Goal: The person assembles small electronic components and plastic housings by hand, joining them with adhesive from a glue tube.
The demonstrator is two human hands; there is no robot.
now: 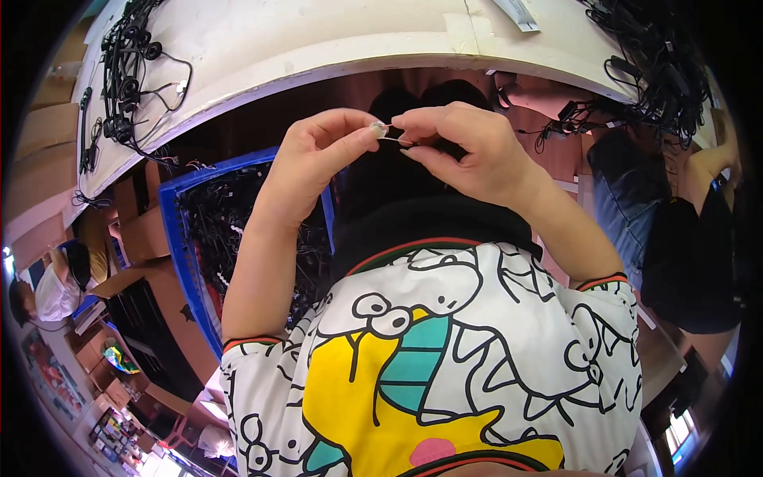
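Observation:
Above my lap, in front of the table edge, both hands are raised with their fingertips close together. My left hand pinches a small whitish piece, which looks like a wire connector, between thumb and forefinger. Thin wires run from it to the right. My right hand has its thumb and forefinger bent around those wires, a short way from the left fingertips. The fingers partly hide the piece, and its fine details are too small to make out.
A pale table curves across the top. Black cables lie at its left; another black cable heap hangs over its right edge. By my left arm stands a blue crate full of dark cables. At right sits another person.

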